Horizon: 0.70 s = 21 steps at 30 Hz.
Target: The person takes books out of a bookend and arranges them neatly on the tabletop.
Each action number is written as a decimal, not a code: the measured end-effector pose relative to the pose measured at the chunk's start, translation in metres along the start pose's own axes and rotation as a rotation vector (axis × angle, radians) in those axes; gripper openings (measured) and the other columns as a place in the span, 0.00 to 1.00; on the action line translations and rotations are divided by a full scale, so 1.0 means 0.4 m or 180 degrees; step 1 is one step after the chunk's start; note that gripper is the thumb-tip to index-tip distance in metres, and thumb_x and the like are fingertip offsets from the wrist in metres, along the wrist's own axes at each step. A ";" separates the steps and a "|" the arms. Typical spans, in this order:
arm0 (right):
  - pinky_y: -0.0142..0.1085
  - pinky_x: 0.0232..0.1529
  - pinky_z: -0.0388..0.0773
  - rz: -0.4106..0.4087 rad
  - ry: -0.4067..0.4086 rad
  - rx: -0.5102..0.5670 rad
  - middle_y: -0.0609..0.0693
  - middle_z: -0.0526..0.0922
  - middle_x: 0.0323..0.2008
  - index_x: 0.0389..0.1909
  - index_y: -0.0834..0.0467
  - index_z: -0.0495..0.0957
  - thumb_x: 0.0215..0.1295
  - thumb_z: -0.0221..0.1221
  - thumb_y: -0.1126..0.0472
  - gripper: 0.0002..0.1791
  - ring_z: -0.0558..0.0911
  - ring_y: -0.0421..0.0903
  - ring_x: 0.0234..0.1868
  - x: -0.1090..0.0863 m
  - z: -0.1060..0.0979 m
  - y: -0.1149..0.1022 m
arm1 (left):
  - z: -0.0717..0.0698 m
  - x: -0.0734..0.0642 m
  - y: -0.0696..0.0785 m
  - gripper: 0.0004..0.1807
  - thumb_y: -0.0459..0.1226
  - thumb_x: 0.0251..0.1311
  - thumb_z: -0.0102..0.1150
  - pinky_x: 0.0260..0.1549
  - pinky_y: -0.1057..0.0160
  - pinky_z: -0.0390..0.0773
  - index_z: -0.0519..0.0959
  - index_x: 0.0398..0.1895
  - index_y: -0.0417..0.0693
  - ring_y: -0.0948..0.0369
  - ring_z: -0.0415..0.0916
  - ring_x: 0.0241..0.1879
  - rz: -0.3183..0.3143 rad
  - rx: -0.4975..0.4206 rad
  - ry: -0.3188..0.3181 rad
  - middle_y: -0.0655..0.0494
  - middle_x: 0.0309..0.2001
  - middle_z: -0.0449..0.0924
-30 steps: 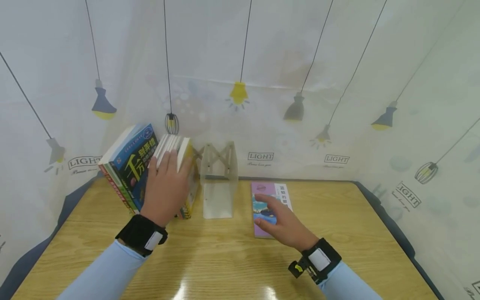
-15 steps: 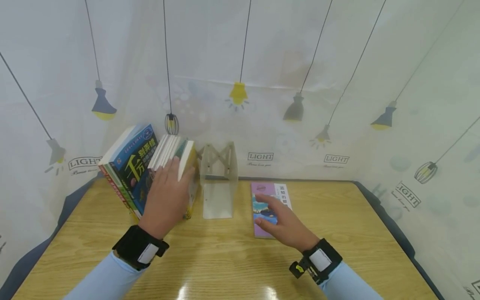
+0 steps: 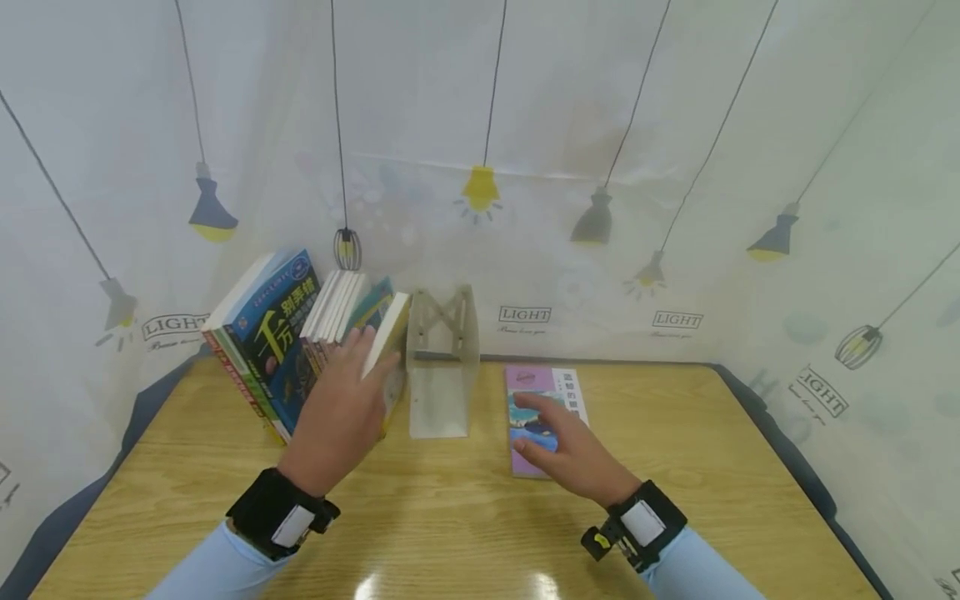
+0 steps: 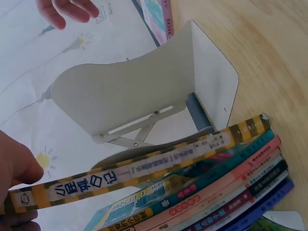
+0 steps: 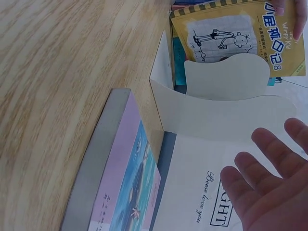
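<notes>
My left hand (image 3: 339,421) pinches a thin yellow book (image 4: 139,166) between thumb and fingers at one end of its spine. The book leans to the right, tilted away from the row of thinner books (image 3: 333,307) beside it. Its cover, with a cartoon figure, faces the bookend in the right wrist view. A cream metal bookend (image 3: 438,400) with crossed folding arms stands just to its right. My right hand (image 3: 577,454), fingers spread and holding nothing, hovers over a purple book (image 3: 525,381) with a blue sea picture that lies flat on the table.
Larger books, one with a blue cover (image 3: 273,321), lean at the left end of the row. The wooden table (image 3: 465,525) ends at a white wall cloth (image 3: 540,250) printed with hanging lamps.
My left hand has tipped the yellow book rightward, away from the row, and a teal book now shows in the widening gap. My right hand has stayed in place.
</notes>
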State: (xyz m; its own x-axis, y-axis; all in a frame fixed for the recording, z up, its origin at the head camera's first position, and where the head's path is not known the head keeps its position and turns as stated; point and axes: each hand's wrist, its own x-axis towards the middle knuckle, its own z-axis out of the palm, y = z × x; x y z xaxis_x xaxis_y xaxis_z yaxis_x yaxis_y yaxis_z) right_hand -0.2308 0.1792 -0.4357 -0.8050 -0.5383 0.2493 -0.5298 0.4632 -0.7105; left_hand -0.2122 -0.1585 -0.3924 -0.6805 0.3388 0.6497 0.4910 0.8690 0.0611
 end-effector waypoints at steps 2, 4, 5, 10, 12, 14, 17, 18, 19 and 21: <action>0.59 0.66 0.69 0.0001 -0.0003 -0.0012 0.57 0.69 0.71 0.75 0.50 0.61 0.72 0.59 0.50 0.34 0.75 0.54 0.65 0.000 -0.002 0.000 | 0.006 -0.005 0.000 0.27 0.25 0.57 0.64 0.64 0.36 0.68 0.75 0.63 0.35 0.33 0.58 0.71 0.0001 -0.0131 0.0048 0.26 0.71 0.60; 0.59 0.67 0.69 0.0019 -0.0016 -0.0002 0.56 0.69 0.70 0.75 0.49 0.61 0.72 0.59 0.50 0.34 0.75 0.54 0.65 0.000 -0.005 0.001 | 0.010 -0.010 -0.001 0.27 0.24 0.58 0.63 0.57 0.41 0.77 0.75 0.64 0.36 0.34 0.63 0.69 -0.0016 -0.0158 0.0086 0.27 0.71 0.59; 0.59 0.67 0.68 0.0029 -0.0023 0.0003 0.56 0.69 0.70 0.75 0.49 0.61 0.72 0.59 0.51 0.33 0.76 0.55 0.65 0.000 -0.005 0.001 | 0.012 -0.014 -0.001 0.28 0.24 0.58 0.63 0.49 0.47 0.82 0.74 0.64 0.37 0.35 0.68 0.66 -0.0035 -0.0171 0.0093 0.27 0.72 0.59; 0.58 0.68 0.68 0.0042 -0.0047 0.0029 0.55 0.69 0.70 0.75 0.49 0.61 0.73 0.59 0.51 0.33 0.75 0.56 0.65 0.001 -0.007 0.000 | 0.015 -0.033 -0.005 0.30 0.23 0.62 0.59 0.14 0.66 0.61 0.71 0.69 0.44 0.56 0.74 0.20 -0.0260 -0.0377 -0.0004 0.33 0.76 0.54; 0.58 0.68 0.67 0.0035 -0.0050 0.0031 0.55 0.69 0.71 0.75 0.49 0.60 0.73 0.59 0.51 0.33 0.75 0.56 0.65 0.001 -0.007 0.000 | 0.018 -0.040 -0.013 0.31 0.23 0.63 0.58 0.12 0.68 0.59 0.70 0.71 0.46 0.62 0.64 0.13 -0.0346 -0.0464 0.0023 0.35 0.76 0.54; 0.57 0.68 0.68 0.0034 -0.0051 0.0013 0.55 0.69 0.71 0.75 0.49 0.60 0.73 0.59 0.51 0.33 0.75 0.55 0.65 0.001 -0.007 -0.002 | 0.020 -0.046 -0.022 0.32 0.23 0.64 0.57 0.12 0.69 0.61 0.68 0.72 0.45 0.61 0.68 0.14 -0.0399 -0.0514 0.0143 0.36 0.75 0.57; 0.57 0.68 0.68 0.0044 -0.0044 -0.0019 0.56 0.69 0.70 0.75 0.50 0.60 0.73 0.59 0.51 0.33 0.76 0.55 0.64 0.000 -0.009 -0.004 | 0.020 -0.056 -0.034 0.33 0.21 0.62 0.55 0.11 0.69 0.63 0.68 0.73 0.44 0.56 0.76 0.21 -0.0425 -0.0564 0.0388 0.38 0.72 0.63; 0.57 0.68 0.68 0.0055 -0.0038 -0.0029 0.56 0.69 0.70 0.75 0.50 0.61 0.73 0.59 0.51 0.33 0.76 0.56 0.64 -0.001 -0.010 -0.004 | 0.018 -0.059 -0.036 0.34 0.21 0.62 0.54 0.11 0.69 0.62 0.68 0.73 0.44 0.55 0.77 0.22 -0.0435 -0.0593 0.0459 0.38 0.71 0.64; 0.57 0.68 0.68 0.0061 -0.0033 -0.0033 0.56 0.69 0.70 0.75 0.49 0.61 0.73 0.59 0.50 0.33 0.76 0.56 0.64 -0.001 -0.011 -0.004 | 0.016 -0.061 -0.036 0.34 0.21 0.61 0.54 0.11 0.69 0.62 0.69 0.72 0.44 0.53 0.78 0.24 -0.0435 -0.0625 0.0526 0.38 0.71 0.65; 0.57 0.68 0.68 0.0065 -0.0023 -0.0020 0.58 0.69 0.70 0.75 0.49 0.61 0.72 0.59 0.50 0.34 0.76 0.56 0.64 -0.001 -0.013 -0.004 | 0.009 -0.064 -0.035 0.33 0.20 0.61 0.53 0.11 0.70 0.58 0.70 0.72 0.44 0.55 0.75 0.21 -0.0433 -0.0680 0.0600 0.39 0.70 0.66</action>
State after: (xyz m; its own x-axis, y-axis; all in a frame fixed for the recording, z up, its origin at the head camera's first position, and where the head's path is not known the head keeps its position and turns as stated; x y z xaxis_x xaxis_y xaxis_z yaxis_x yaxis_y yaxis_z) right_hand -0.2308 0.1823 -0.4312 -0.8137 -0.5338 0.2300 -0.5150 0.4786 -0.7112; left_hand -0.2035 -0.1780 -0.4124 -0.6448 0.1344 0.7524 0.5190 0.7996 0.3020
